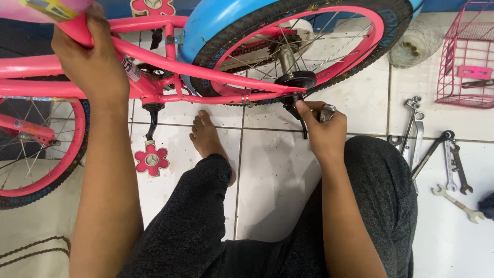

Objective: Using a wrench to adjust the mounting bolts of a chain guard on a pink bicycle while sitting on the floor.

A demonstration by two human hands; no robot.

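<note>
A pink child's bicycle [216, 77] lies across the upper part of the view on a white tiled floor. My left hand [90, 62] grips the pink seat post just under the saddle. My right hand [321, 128] is closed around a small metal tool, its fingertips at the black kickstand bracket [297, 105] beside the rear axle. The rear wheel [293, 41] has a pink rim, a black tyre and a blue mudguard. A flower-shaped pink pedal [151, 159] hangs below the crank.
Several spanners [437, 154] lie on the tiles at right. A pink wire basket [465, 62] stands at the top right. The front wheel [36, 149] is at left, a chain [31, 252] at bottom left. My bare foot [208, 139] rests under the frame.
</note>
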